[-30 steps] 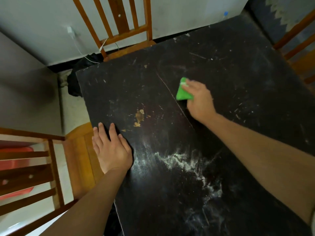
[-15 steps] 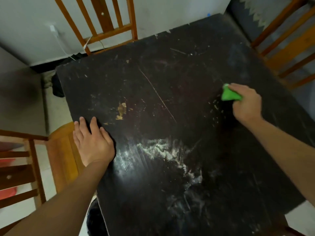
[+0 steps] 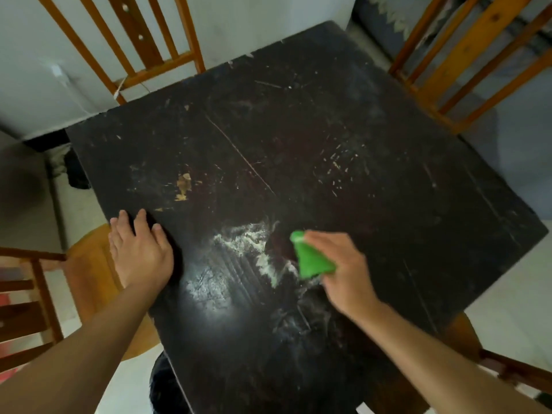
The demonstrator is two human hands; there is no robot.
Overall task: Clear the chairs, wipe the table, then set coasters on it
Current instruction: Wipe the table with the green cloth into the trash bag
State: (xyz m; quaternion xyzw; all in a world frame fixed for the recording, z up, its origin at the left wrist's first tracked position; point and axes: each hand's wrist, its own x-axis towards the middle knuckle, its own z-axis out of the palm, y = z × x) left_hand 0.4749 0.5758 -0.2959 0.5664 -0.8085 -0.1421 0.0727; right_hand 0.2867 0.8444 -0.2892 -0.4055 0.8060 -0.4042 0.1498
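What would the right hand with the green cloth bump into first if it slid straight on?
Probably the white powder smear on the table, just ahead of the green cloth in the right hand.

— What are you seeing of the room?

— I'm looking down on a black, scratched wooden table (image 3: 388,204) that is taking up most of the view. A pale wall (image 3: 268,22) is running behind it, with a white plug and cable (image 3: 56,71) hanging on it.

— Any seating?

— A slatted wooden chair (image 3: 167,59) is standing at the far edge and another (image 3: 466,70) at the far right corner. A third chair (image 3: 89,264) is sitting at the left, its seat tucked partly under the tabletop.

— Floor and light?

— A light floor (image 3: 507,309) is showing at the right. Overhead light is glaring off the tabletop (image 3: 209,306). Something dark (image 3: 76,171) is lying by the wall; I'm not making out what.
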